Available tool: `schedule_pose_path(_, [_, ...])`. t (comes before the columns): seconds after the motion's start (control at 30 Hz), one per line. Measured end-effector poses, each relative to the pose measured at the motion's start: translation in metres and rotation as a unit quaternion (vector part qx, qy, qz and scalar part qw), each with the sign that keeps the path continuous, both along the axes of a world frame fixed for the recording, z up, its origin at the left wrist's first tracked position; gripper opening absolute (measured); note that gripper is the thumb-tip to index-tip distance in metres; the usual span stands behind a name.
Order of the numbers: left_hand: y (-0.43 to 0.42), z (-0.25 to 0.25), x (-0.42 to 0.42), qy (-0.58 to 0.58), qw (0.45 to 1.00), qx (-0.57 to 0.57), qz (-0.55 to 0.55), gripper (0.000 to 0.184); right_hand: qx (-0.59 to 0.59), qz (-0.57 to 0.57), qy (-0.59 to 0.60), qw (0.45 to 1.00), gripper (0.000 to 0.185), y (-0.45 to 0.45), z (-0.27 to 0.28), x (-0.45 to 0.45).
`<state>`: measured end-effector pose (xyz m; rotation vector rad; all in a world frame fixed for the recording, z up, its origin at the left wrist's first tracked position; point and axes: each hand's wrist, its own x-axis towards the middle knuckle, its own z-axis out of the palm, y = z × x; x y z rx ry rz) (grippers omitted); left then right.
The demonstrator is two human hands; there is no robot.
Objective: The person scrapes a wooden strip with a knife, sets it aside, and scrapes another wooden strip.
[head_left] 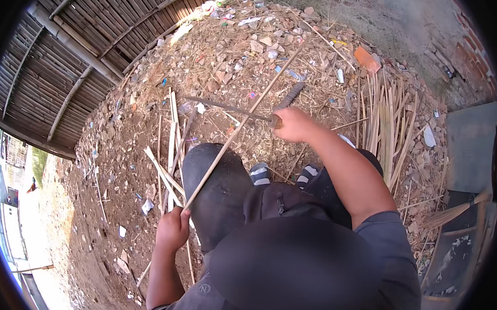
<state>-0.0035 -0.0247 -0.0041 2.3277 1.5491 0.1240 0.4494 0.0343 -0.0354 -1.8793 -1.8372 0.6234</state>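
Observation:
My left hand (173,229) is closed around the lower end of a long, thin bamboo strip (221,154), which slants up and away past my knee. In my right hand (292,125) is the handle of a long-bladed knife (220,105). Its narrow, dark blade points left and crosses the strip near the strip's middle; whether the edge touches it I cannot tell. Just beyond my right hand lies a dark, ribbed, rod-like piece (293,94). Several pale split strips (173,132) lie on the ground near my left knee.
A large pile of split bamboo strips (387,125) lies to the right. Brick rubble and litter (259,47) cover the ground ahead. A bamboo-slat fence (70,53) stands at upper left, a plastered wall (387,28) at upper right. A twig broom (451,212) is at far right.

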Motion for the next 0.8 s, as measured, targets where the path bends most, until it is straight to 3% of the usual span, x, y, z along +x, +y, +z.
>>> schedule_pose_path(0.13, [0.006,-0.008,-0.002,-0.009,1.0,0.013,-0.005,0.037,-0.031,0.074,-0.152,0.985,0.022,-0.016,0.04,-0.024])
schedule_pose_path(0.23, [0.003,-0.008,0.002,0.017,1.0,0.0,0.019,0.035,0.01,-0.1,0.034,0.994,0.021,0.012,-0.009,0.03])
schedule_pose_path(0.33, [0.0,0.001,-0.001,0.018,1.0,0.007,0.015,0.035,-0.002,-0.102,0.006,0.995,0.02,0.001,0.014,0.037])
schedule_pose_path(0.47, [0.003,0.003,0.002,0.026,1.0,0.009,0.001,0.034,-0.023,0.018,-0.142,0.989,0.022,-0.022,0.042,-0.013])
schedule_pose_path(0.6, [0.001,-0.006,0.005,0.038,0.999,0.024,0.013,0.034,-0.073,-0.039,-0.006,0.997,0.023,-0.004,0.025,0.021])
schedule_pose_path(0.73, [0.003,0.0,0.004,0.028,0.999,0.027,0.003,0.035,-0.003,-0.023,-0.031,0.999,0.024,-0.014,0.027,0.011])
schedule_pose_path(0.8, [0.001,0.0,0.001,0.034,0.999,0.024,0.001,0.036,-0.035,0.014,-0.111,0.993,0.025,-0.02,0.043,-0.008])
